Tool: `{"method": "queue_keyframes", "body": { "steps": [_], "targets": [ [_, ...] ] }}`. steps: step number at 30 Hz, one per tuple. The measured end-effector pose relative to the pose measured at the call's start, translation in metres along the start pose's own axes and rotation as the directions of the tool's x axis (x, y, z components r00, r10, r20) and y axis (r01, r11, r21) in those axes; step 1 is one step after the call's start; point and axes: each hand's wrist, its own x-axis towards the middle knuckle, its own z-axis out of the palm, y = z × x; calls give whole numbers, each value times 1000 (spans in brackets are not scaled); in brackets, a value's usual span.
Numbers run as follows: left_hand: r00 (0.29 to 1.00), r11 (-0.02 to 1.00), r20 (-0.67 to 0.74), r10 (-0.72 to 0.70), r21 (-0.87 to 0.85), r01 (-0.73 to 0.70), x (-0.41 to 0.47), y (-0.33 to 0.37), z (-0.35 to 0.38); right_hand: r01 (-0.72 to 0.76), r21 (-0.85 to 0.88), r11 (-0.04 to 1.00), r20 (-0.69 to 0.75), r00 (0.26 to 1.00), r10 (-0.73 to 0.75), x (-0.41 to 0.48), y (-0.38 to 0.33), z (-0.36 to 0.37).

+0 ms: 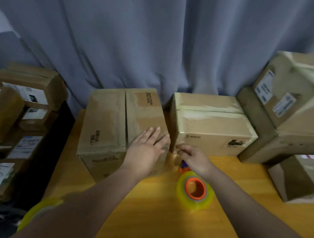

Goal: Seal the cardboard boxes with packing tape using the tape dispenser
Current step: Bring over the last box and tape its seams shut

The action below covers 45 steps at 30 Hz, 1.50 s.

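Observation:
A brown cardboard box (105, 126) stands on the yellow table (155, 217), its top flaps closed with an open seam down the middle. My left hand (147, 149) lies flat with straight fingers on the box's near right corner. My right hand (192, 159) is just right of that corner, fingers curled and pinching what looks like the tape's end at the box edge. The tape dispenser (195, 190), an orange core with a yellowish clear roll, lies on the table below my right hand. A taped box (211, 122) stands to the right.
Stacked taped boxes (293, 102) fill the right side, with another box (296, 180) on the table's right edge. Labelled parcels (13, 112) are piled at the left. A second tape roll (38, 211) shows under my left forearm. A grey curtain (158, 35) hangs behind.

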Motion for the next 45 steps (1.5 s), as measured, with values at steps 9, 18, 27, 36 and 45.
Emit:
{"method": "queue_keyframes", "body": {
  "steps": [9, 18, 27, 36, 45],
  "targets": [
    [986, 987, 34, -163, 18, 162, 52, 24, 2, -238, -389, 890, 103, 949, 299, 10, 98, -15],
    [992, 955, 124, 25, -296, 13, -33, 35, 43, -229, -421, 878, 120, 945, 304, 22, 140, 9],
    [720, 62, 574, -390, -764, 642, 3, 64, 13, 72, 181, 981, 52, 995, -82, -16, 90, -37],
    [762, 17, 572, -305, -796, 605, 38, 94, -52, 435, -266, 860, -67, 882, -466, -21, 55, -87],
    [804, 308, 424, -417, -766, 564, 39, 83, -56, 493, -373, 786, 100, 864, -494, -20, 47, -88]
  ]
}}
